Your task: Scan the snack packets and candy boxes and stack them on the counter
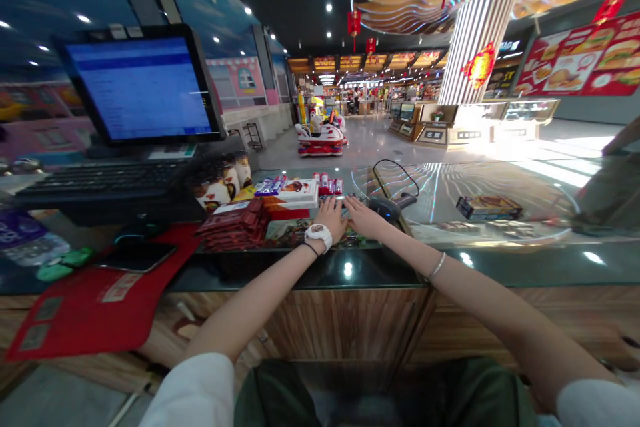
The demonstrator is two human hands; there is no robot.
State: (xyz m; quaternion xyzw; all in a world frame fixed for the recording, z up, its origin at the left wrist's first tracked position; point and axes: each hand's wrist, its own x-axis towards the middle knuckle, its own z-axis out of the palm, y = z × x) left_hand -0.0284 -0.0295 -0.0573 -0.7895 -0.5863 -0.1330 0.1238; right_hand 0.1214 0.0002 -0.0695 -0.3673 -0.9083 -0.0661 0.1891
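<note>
My left hand (331,219), with a white watch (319,237) on its wrist, reaches across the dark counter (295,270) with its fingers stretched forward. Close beside it is my right hand (364,219), its fingers extended toward the left one. The fingertips are near the red and white small packets (327,183) at the back of the counter; I cannot make out what lies under them. To the left are a white box (295,195) with purple wrapped snacks (271,185) and a stack of dark red packets (235,223). A black barcode scanner (385,207) stands right beside my right hand.
A monitor (140,90) and keyboard (105,180) occupy the counter's left side. Nearer lie a phone (137,255), a red mat (100,320) and a bottle (30,240). A flat box (489,207) rests on the glass to the right. Wooden cabinets (345,323) are below.
</note>
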